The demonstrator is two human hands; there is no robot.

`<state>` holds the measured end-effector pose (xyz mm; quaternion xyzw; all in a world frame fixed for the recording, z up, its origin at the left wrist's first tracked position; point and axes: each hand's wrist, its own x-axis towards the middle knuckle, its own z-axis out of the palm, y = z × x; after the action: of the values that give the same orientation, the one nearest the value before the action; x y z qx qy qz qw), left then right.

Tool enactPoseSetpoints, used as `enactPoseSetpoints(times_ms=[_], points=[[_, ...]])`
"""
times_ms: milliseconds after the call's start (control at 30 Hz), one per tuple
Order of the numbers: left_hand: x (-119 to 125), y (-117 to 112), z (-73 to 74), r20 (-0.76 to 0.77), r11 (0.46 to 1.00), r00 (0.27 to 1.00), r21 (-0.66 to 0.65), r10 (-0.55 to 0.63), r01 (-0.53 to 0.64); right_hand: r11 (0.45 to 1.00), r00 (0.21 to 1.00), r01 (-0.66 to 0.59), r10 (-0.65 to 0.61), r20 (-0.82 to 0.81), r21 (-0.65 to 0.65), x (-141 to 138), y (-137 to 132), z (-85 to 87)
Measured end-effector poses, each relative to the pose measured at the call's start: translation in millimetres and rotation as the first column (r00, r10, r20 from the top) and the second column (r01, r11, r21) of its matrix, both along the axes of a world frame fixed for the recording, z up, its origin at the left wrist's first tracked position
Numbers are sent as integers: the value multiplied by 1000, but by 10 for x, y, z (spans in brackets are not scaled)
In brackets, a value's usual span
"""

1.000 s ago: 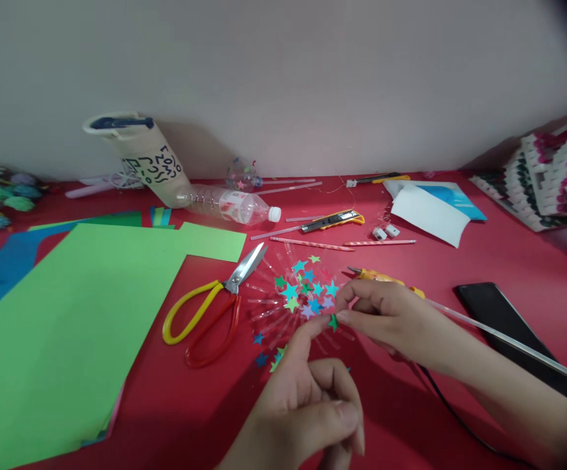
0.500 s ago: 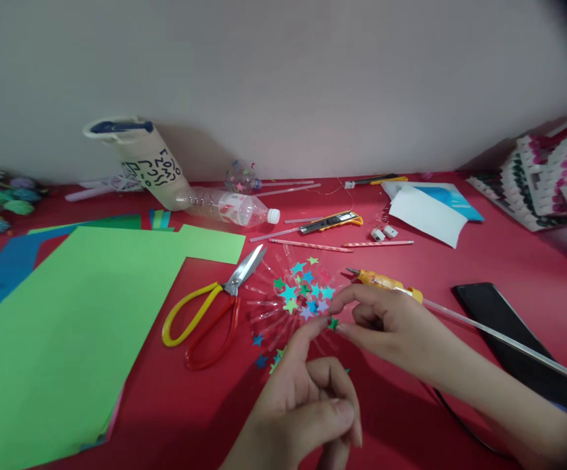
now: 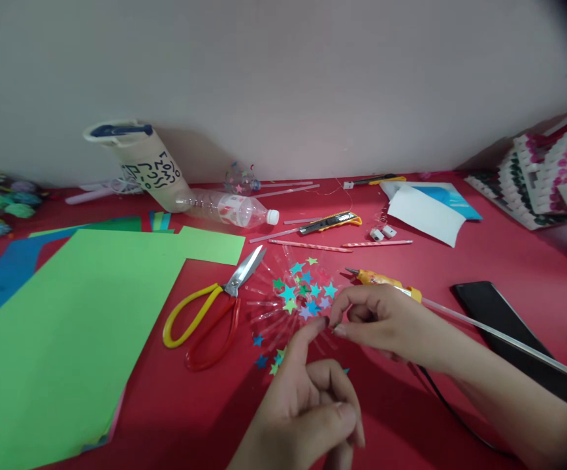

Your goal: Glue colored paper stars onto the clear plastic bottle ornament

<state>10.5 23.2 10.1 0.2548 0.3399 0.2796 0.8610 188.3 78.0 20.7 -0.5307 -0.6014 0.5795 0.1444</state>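
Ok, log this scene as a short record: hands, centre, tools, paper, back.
Left hand: index finger extended, other fingers curled
Right hand: thumb and index fingertips close together; whether they pinch anything is unclear
Centre: colourful stars over a fan of clear strips
Tools: scissors left of the stars; yellow glue gun to their right; cutter beyond them
Paper: large green sheet left of the scissors
Back: clear bottle on its side

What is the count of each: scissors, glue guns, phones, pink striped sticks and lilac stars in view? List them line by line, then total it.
Scissors: 1
Glue gun: 1
Phone: 1
Pink striped sticks: 2
Lilac stars: 2
Total: 7
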Motion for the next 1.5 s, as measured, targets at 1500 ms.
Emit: enactPoseSetpoints(times_ms=[1500], points=[[29, -92, 41, -43, 999, 999, 47, 19, -17, 813, 965, -6, -148, 216, 582, 54, -115, 46]])
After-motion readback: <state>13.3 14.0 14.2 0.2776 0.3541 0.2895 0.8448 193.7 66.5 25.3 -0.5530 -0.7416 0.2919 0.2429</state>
